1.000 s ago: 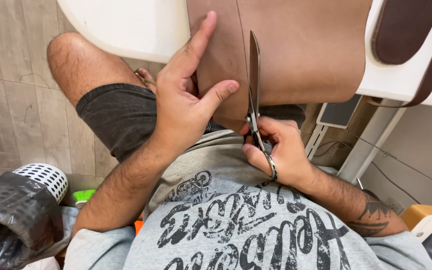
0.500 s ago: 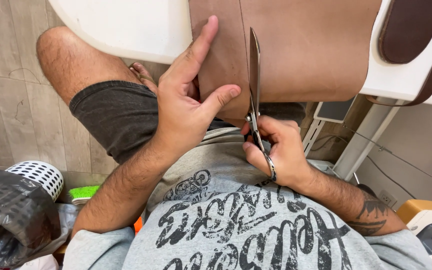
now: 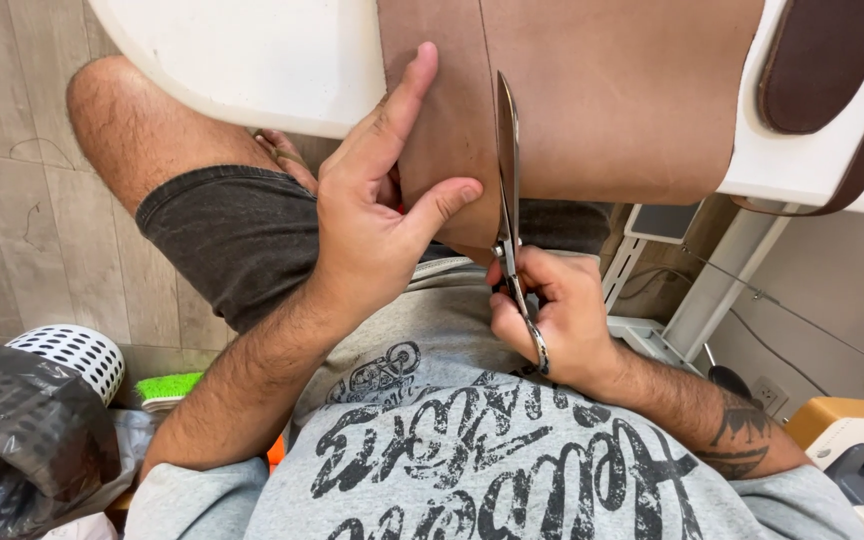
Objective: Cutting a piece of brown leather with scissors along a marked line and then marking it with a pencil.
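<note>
A brown leather sheet (image 3: 612, 100) hangs over the near edge of a white table (image 3: 252, 60). My left hand (image 3: 377, 215) grips the sheet's left strip, index finger stretched up along it and thumb pressing the lower edge. My right hand (image 3: 552, 315) holds metal scissors (image 3: 507, 170) by the handles. The blades point away from me and stand in the leather along a thin line marked on it.
A darker brown leather piece with a strap (image 3: 822, 70) lies on the table at upper right. A white perforated bin lined with a black bag (image 3: 27, 420) stands at lower left, beside a green brush (image 3: 167, 388). A white table leg (image 3: 722, 280) slants at right.
The scissors and both hands hold nearly the same pose; the view has shifted slightly and the left thumb sits a little closer to the blades.
</note>
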